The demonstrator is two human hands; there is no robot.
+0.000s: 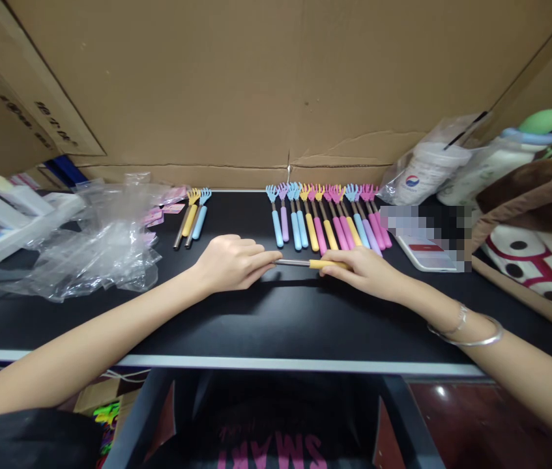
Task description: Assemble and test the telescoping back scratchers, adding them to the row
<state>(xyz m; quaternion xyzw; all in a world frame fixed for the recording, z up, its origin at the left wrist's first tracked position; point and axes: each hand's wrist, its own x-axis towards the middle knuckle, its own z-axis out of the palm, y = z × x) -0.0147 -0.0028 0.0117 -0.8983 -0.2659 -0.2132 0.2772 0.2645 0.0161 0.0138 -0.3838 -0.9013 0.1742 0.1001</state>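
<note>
Between my two hands, just above the black table, a back scratcher with a metal rod and yellow grip lies level. My left hand is closed around its left end, hiding the tip there. My right hand pinches the yellow grip at the other end. Behind my right hand, a row of back scratchers in blue, purple, yellow and pink lies with claw heads pointing away. Two more, a yellow back scratcher and a blue back scratcher, lie beyond my left hand beside bare metal rods.
Clear plastic bags are heaped at left beside a white power strip. A phone, a bagged cup, a bottle and a cloth bag stand at right. Cardboard walls the back.
</note>
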